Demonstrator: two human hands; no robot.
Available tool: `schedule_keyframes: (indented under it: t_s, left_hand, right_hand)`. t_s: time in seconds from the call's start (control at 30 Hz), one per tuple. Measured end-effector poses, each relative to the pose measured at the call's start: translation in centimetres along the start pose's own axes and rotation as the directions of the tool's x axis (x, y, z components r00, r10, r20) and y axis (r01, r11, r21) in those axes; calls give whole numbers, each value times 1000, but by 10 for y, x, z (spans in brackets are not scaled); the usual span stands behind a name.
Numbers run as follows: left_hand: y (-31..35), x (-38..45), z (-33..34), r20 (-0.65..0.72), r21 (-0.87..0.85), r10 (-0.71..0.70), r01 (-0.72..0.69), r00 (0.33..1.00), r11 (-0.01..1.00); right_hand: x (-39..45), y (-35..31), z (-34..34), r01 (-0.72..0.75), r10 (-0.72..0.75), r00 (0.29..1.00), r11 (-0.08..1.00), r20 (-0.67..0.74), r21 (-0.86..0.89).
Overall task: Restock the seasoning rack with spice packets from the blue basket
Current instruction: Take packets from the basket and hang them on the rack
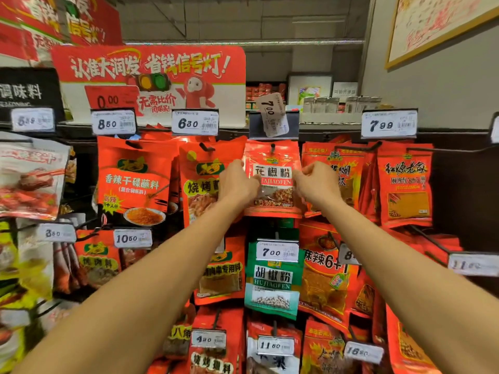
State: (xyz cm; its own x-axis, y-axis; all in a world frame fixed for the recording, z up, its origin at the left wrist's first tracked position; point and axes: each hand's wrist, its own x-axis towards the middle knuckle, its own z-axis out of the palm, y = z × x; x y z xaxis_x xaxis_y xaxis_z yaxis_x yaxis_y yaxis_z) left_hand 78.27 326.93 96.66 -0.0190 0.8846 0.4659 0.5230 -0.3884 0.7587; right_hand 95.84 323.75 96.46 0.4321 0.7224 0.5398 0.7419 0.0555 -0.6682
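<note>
Both arms reach up and forward to the top row of the black wire seasoning rack (pixel 442 149), where the left hand (pixel 237 183) and the right hand (pixel 317 184) hold one glossy red plastic spice packet with a clear window and the label HUAJIAOFEN (pixel 273 179) by its opposite side edges. The left hand's fingers are curled round the packet's left edge and the right hand's fingertips pinch its right edge, a two-sided hold that keeps the thin pouch flat and square to the rack. The packet's punched hole sits at the dark metal peg hook (pixel 272 147) near its top edge, so the person appears to be threading it on or settling it there, though whether the hook has fully passed through cannot be told. It hangs between a red barbecue-seasoning packet (pixel 201 182) on the left and red chilli packets (pixel 337 171) on the right, directly below a white price tag reading 7.00 (pixel 272 114) that has twisted askew in its black holder. A green pepper-powder packet (pixel 272 279) hangs on the hook beneath. The blue basket named in the task is not in view, so how many packets remain cannot be judged; the next move probably calls for sliding the packet back along the hook before letting go.
</note>
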Motion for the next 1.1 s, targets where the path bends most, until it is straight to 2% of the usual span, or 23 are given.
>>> schedule_keyframes:
  t_s: [0.03,0.1,0.17,0.23,0.3,0.4,0.57,0.73,0.9,1.03,1.1]
  left_hand:
    - [-6,-9,-5,-22,9,22,-22,1000,1000]
    - [-15,-24,-18,-23,-89,13,-15,1000,996]
    - [-20,-40,-32,55,-274,-23,38,998,961]
    - [-25,-58,-45,153,-418,-12,76,988,905]
    - [-33,-79,-56,223,-485,5,107,975,868]
    - [-59,-112,-60,272,-520,-60,200,960,831]
    - [-130,-175,-45,364,-507,-298,456,883,731]
    - [-219,-262,-10,427,-405,-548,694,720,596]
    - [-315,-346,26,474,-225,-732,871,489,436]
    - [-383,-412,56,433,-93,-843,946,319,310]
    - [-417,-445,74,413,-54,-879,970,239,238]
  right_hand:
    - [-10,3,-4,7,-6,999,1000,-43,15]
    - [-28,6,-14,7,1,995,996,-96,92]
    - [-49,7,-26,-22,29,999,945,-15,328]
    - [-76,8,-39,-87,31,993,842,113,532]
    - [-102,11,-48,-151,34,981,756,192,637]
    - [-139,28,-44,-253,83,957,701,276,667]
    - [-215,91,-7,-473,247,871,651,423,594]
    - [-307,169,43,-726,478,675,565,563,392]
    - [-393,244,90,-855,633,474,499,612,146]
    - [-465,302,131,-884,708,328,464,626,-61]
    - [-504,336,154,-872,750,278,459,600,-171]
